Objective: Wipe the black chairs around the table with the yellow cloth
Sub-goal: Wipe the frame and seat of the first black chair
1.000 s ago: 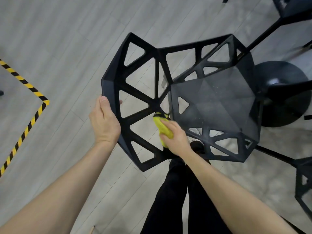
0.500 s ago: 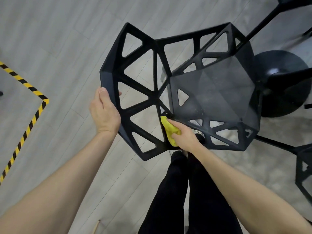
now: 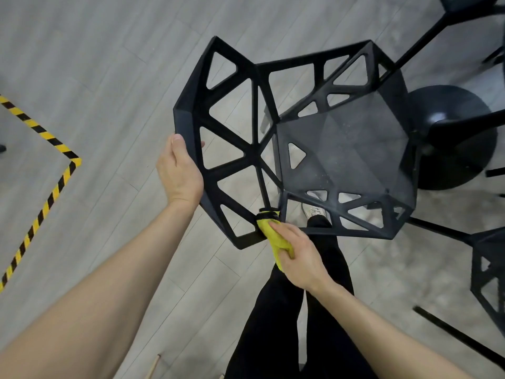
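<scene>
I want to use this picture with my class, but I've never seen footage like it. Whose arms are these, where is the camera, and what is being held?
There is no machine here. A person wears a wide-angle camera on the head, so you look down along their own arms. The left hand grips the backrest edge of a black chair with triangular cut-outs. The right hand holds a yellow cloth against the chair's frame. Below lies a grey floor with striped tape; a black table base stands behind.
</scene>
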Demonstrator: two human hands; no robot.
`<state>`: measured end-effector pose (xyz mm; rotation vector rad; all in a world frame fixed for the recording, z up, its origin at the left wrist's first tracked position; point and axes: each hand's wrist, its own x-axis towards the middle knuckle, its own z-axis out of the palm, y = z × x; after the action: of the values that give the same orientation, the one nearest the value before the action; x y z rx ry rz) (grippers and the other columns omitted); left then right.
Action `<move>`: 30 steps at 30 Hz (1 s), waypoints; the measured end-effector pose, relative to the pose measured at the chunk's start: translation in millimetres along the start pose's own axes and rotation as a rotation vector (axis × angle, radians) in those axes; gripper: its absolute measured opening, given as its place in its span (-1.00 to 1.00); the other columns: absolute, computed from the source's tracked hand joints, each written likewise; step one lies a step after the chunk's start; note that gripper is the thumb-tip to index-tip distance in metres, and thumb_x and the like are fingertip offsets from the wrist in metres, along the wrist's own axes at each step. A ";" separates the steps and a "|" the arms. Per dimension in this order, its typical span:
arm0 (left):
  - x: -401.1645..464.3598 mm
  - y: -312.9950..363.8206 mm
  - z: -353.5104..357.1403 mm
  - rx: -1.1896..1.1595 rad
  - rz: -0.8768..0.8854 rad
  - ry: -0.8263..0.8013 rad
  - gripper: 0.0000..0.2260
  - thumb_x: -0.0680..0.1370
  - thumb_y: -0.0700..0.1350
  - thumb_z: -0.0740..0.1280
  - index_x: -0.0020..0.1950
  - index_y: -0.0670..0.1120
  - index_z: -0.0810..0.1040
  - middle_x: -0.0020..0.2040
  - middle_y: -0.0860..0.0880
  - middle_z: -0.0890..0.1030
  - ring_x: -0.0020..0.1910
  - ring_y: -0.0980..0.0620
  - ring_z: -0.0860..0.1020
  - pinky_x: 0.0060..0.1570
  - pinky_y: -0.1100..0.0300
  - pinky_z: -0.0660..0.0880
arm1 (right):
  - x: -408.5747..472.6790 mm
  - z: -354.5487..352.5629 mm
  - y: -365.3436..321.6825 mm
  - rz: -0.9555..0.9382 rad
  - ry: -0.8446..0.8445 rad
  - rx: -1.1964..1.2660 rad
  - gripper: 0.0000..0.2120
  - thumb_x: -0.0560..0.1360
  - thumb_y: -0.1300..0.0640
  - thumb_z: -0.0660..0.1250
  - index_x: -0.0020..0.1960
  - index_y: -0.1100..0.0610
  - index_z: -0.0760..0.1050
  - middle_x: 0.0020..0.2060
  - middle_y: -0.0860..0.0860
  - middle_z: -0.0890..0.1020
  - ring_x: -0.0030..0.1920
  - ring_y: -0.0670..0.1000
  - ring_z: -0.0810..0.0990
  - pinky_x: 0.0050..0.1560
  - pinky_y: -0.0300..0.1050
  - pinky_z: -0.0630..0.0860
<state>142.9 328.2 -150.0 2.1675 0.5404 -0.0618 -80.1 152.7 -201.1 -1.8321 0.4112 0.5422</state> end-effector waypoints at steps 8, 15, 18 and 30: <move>0.4 2.0 -0.3 -0.045 -0.026 -0.017 -0.59 0.70 0.03 0.05 0.01 -0.24 0.54 -0.09 -0.02 0.77 0.03 -0.15 0.67 0.09 -0.09 0.55 | 25.2 25.2 -72.5 -0.195 0.014 0.067 -0.34 0.52 0.36 0.29 0.50 -0.18 0.52 0.48 -0.20 0.47 0.47 -0.11 0.39 0.50 -0.22 0.32; -0.5 4.4 -1.0 -0.043 -0.034 -0.017 -0.52 0.67 0.09 0.04 0.03 -0.29 0.54 -0.10 -0.05 0.76 -0.01 -0.09 0.67 0.07 -0.07 0.54 | -9.2 33.3 -83.5 -0.083 0.070 0.029 -0.31 0.49 0.32 0.28 0.57 -0.08 0.43 0.46 -0.10 0.45 0.44 -0.05 0.39 0.47 -0.20 0.36; 0.5 2.4 -0.4 -0.043 -0.016 -0.009 -0.49 0.64 0.14 0.03 0.00 -0.28 0.52 -0.10 -0.14 0.73 -0.03 -0.13 0.64 0.07 -0.16 0.52 | -17.6 35.1 -70.4 -0.231 0.057 -0.007 -0.23 0.47 0.37 0.31 0.60 -0.14 0.39 0.53 -0.13 0.38 0.52 -0.07 0.33 0.47 -0.14 0.40; -7.2 9.7 2.7 -0.059 0.005 0.102 -0.69 0.69 -0.10 0.07 -0.25 0.00 0.14 -0.30 0.03 0.20 -0.28 0.08 0.17 -0.26 0.07 0.12 | -25.5 9.0 -35.7 -0.150 0.036 -0.040 -0.19 0.45 0.41 0.31 0.57 -0.22 0.42 0.54 -0.18 0.39 0.53 -0.12 0.35 0.52 0.04 0.43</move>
<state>140.7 318.4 -142.6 2.1227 0.5882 0.0670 -83.9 172.7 -161.3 -1.8961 0.2863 0.4176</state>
